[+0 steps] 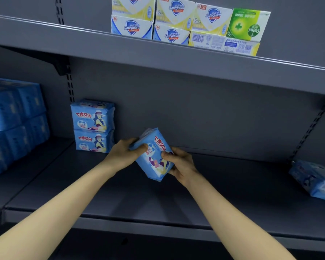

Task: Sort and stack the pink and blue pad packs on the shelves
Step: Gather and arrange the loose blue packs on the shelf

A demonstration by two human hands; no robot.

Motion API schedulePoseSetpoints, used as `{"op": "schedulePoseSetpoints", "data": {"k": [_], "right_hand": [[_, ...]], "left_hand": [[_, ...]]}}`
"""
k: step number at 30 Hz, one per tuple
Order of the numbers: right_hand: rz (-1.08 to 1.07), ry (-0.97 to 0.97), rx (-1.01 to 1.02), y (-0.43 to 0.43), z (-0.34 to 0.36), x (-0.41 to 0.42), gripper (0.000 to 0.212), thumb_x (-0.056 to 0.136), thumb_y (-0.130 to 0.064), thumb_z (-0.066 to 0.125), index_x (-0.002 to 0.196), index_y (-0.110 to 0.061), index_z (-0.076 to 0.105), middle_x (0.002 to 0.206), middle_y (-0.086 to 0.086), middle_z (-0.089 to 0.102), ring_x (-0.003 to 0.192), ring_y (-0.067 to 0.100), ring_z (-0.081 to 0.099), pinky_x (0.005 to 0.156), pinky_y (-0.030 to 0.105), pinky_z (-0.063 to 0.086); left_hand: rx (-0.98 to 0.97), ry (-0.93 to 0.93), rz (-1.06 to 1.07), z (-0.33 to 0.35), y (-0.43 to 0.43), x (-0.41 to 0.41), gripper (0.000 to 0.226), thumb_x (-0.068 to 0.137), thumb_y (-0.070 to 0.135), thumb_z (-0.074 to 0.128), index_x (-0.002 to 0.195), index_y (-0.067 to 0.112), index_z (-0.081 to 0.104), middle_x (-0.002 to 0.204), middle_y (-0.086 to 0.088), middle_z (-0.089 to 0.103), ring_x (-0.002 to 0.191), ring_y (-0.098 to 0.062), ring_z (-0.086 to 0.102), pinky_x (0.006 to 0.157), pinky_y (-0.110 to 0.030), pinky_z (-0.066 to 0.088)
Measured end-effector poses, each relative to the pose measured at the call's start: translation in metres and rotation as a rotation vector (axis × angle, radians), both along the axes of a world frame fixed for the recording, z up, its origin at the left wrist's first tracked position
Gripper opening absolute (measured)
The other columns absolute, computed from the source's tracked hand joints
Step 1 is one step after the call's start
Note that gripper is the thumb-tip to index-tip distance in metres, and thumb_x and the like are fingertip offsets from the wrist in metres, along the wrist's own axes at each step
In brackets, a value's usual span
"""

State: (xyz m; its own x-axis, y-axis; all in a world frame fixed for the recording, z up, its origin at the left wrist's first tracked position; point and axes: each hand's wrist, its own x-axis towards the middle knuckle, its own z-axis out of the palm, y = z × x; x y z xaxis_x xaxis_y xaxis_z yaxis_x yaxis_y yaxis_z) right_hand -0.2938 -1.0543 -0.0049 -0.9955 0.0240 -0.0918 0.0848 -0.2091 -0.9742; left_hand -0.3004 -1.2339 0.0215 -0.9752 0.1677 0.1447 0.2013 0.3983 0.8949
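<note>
Clamping with left hand (123, 154) and right hand (182, 164) a tilted blue plastic pad pack (155, 147) over grey metal shelf (158, 199), well apart from stacked pair (93, 126).

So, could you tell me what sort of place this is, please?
Probably a shop aisle: grey slotted retail shelving, branded soap boxes stacked above, and blue pad packs stacked below.

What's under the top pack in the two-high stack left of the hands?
Another blue pack, same print, resting on the shelf. The top pack covers its upper face; anything behind them is hidden.
</note>
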Motion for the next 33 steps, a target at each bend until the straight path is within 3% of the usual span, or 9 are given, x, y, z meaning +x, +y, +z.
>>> {"op": "schedulePoseSetpoints", "data": {"k": [12, 18, 24, 27, 33], "right_hand": [[-0.091, 0.06, 0.163, -0.041, 0.007, 0.007, 0.025, 0.076, 0.002, 0.069, 0.098, -0.008, 0.065, 0.091, 0.008, 0.069, 0.077, 0.02, 0.067, 0.073, 0.037, 0.057], [-0.131, 0.077, 0.229, -0.07, 0.009, 0.012, 0.025, 0.074, 0.004, 0.071, 0.092, -0.012, 0.065, 0.091, 0.007, 0.069, 0.077, 0.018, 0.068, 0.072, 0.034, 0.058], [-0.188, 0.124, 0.352, -0.096, 0.008, 0.017, 0.027, 0.071, 0.002, 0.074, 0.091, -0.015, 0.067, 0.086, 0.002, 0.07, 0.082, 0.02, 0.068, 0.075, 0.034, 0.057], [-0.201, 0.174, 0.493, -0.109, 0.01, 0.02, 0.027, 0.072, -0.001, 0.073, 0.091, -0.019, 0.067, 0.087, -0.004, 0.069, 0.084, 0.013, 0.067, 0.079, 0.03, 0.055], [-0.142, 0.227, 1.038, -0.136, 0.02, 0.025, 0.051, 0.074, -0.017, 0.071, 0.123, -0.02, 0.058, 0.114, -0.002, 0.062, 0.102, 0.014, 0.06, 0.086, 0.024, 0.048]], "left_hand": [[-0.063, -0.041, -0.015, -0.004, -0.035, -0.004, 0.014, 0.09, 0.037, 0.055, 0.084, 0.025, 0.055, 0.083, 0.006, 0.06, 0.076, -0.006, 0.055, 0.06, -0.02, 0.037], [-0.058, -0.05, -0.035, -0.007, -0.06, -0.001, 0.027, 0.091, 0.035, 0.054, 0.115, 0.023, 0.056, 0.107, 0.004, 0.062, 0.101, -0.015, 0.058, 0.079, -0.024, 0.041], [-0.06, -0.063, -0.086, -0.01, -0.082, 0.002, 0.045, 0.092, 0.033, 0.053, 0.135, 0.025, 0.042, 0.116, 0.007, 0.058, 0.105, -0.012, 0.054, 0.085, -0.023, 0.039], [-0.098, -0.051, -0.097, -0.013, -0.093, 0.0, 0.053, 0.09, 0.036, 0.054, 0.14, 0.025, 0.037, 0.127, 0.005, 0.055, 0.116, -0.016, 0.052, 0.094, -0.027, 0.04], [-0.079, -0.003, -0.108, -0.019, -0.112, -0.001, 0.041, 0.092, 0.027, 0.054, 0.131, 0.023, 0.044, 0.122, 0.005, 0.057, 0.115, -0.016, 0.053, 0.094, -0.028, 0.04]]}}
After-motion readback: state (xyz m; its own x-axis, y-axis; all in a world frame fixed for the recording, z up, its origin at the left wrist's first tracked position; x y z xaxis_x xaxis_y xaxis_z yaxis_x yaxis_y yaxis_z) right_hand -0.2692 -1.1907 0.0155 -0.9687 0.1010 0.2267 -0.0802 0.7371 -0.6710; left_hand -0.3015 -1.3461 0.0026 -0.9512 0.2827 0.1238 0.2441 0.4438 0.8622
